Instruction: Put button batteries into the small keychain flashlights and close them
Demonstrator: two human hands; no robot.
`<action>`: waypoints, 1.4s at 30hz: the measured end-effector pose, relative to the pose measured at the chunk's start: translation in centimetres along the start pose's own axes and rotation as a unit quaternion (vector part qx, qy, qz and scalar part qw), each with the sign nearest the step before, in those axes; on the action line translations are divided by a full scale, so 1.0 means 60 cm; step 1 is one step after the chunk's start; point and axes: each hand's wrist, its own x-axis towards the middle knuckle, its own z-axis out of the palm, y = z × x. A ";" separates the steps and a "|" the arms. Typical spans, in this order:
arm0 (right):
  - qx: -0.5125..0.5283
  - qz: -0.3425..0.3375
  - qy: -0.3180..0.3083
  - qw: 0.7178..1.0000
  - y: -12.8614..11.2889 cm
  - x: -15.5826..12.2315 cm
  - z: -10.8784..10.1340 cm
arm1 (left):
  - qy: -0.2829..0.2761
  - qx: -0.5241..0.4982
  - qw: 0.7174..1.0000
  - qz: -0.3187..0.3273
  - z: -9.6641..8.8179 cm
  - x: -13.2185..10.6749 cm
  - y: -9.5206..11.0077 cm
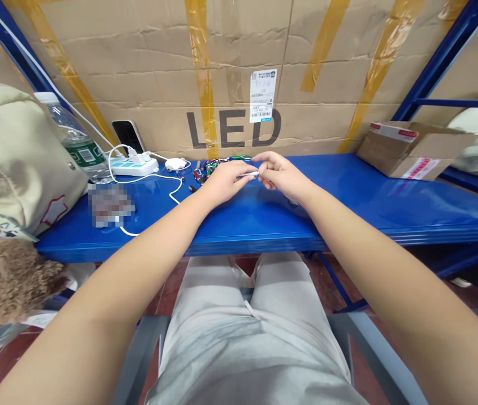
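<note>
Both my hands reach over the blue metal shelf (348, 208) and meet near its back. My left hand (226, 181) is closed in a pinch on a small silver metal piece (248, 176). My right hand (279, 173) pinches the other end of the same piece with fingers curled. Just behind my left hand lies a small heap of coloured metal clips (211, 167), red, green and blue among them. I cannot make out the small piece's exact shape.
A white power strip (134, 165) with a white cable, a black phone (128, 135) and a water bottle (74, 138) stand at the left. A beige bag (11, 157) sits far left. A small cardboard box (411, 149) rests at right. A large LED carton (230, 79) forms the back.
</note>
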 end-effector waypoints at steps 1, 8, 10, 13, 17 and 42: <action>0.038 0.025 0.010 0.999 -0.002 0.000 0.001 | 0.008 0.035 0.999 0.023 0.001 0.002 0.001; 0.189 0.170 -0.001 0.967 -0.020 -0.005 -0.002 | -0.009 0.104 0.993 0.062 0.001 0.009 -0.004; 0.157 0.157 0.007 0.975 -0.018 -0.003 -0.003 | 0.001 0.040 0.999 0.024 -0.003 0.009 -0.003; -0.005 0.047 0.029 0.998 -0.007 0.002 -0.004 | -0.009 -0.100 0.991 -0.093 -0.009 0.006 -0.001; -0.234 -0.091 0.015 0.968 0.004 0.004 -0.011 | -0.060 -0.208 0.956 -0.197 -0.016 0.000 0.000; -0.108 0.027 -0.027 0.993 -0.001 0.000 -0.010 | -0.005 0.056 0.997 0.051 -0.005 0.001 -0.020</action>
